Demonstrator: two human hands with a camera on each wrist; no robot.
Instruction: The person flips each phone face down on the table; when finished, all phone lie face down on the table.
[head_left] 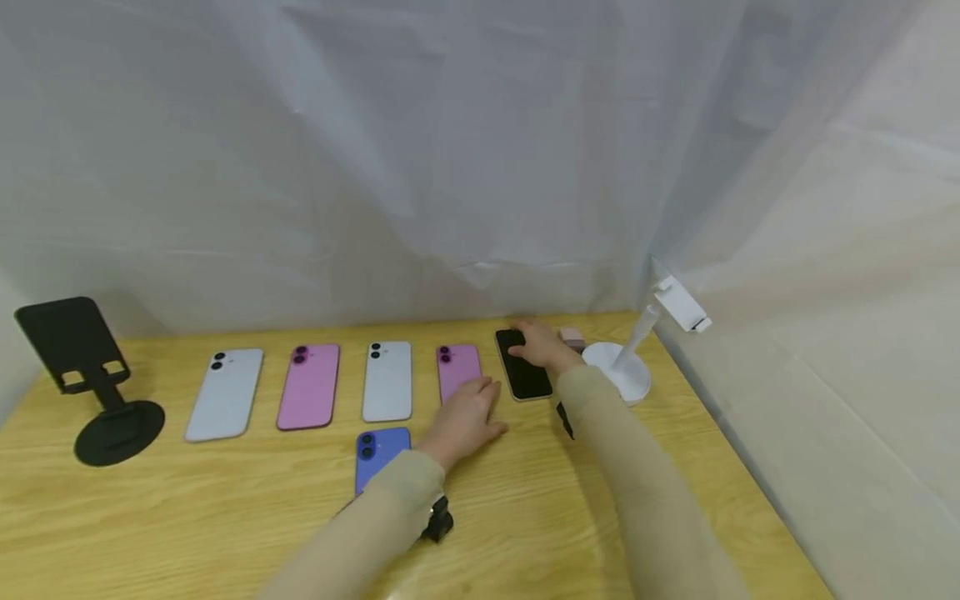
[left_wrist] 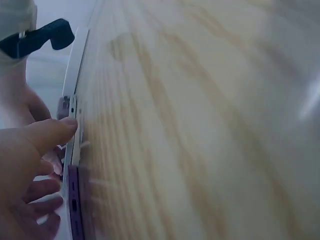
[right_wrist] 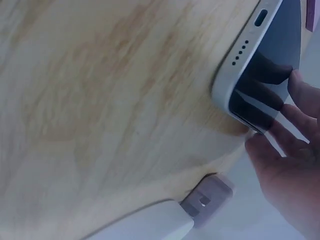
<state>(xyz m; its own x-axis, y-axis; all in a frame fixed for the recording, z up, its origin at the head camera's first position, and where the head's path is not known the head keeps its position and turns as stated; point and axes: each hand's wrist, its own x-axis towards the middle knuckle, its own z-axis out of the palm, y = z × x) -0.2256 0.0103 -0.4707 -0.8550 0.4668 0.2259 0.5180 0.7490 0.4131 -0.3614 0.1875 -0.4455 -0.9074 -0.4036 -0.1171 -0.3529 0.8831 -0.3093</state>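
Note:
My left hand (head_left: 465,421) reaches over the lower end of a pink phone (head_left: 459,367), its fingers loose and spread. In the left wrist view the thumb (left_wrist: 57,132) stretches out past the edge of a purple-looking phone (left_wrist: 75,200); whether it touches anything there is unclear. My right hand (head_left: 543,346) lies at the upper right of a phone with its black screen up (head_left: 525,375). In the right wrist view, fingertips (right_wrist: 296,80) touch or nearly touch the screen of that phone (right_wrist: 245,60), and another finger lies at its side edge. The phone rests on the table.
White phones (head_left: 225,396) (head_left: 387,383) and another pink phone (head_left: 309,387) lie back-up in the row. A blue phone (head_left: 382,450) lies nearer, partly under my left sleeve. A black stand (head_left: 112,425) stands left. A white stand (head_left: 626,371) and small pink block (head_left: 572,336) are right.

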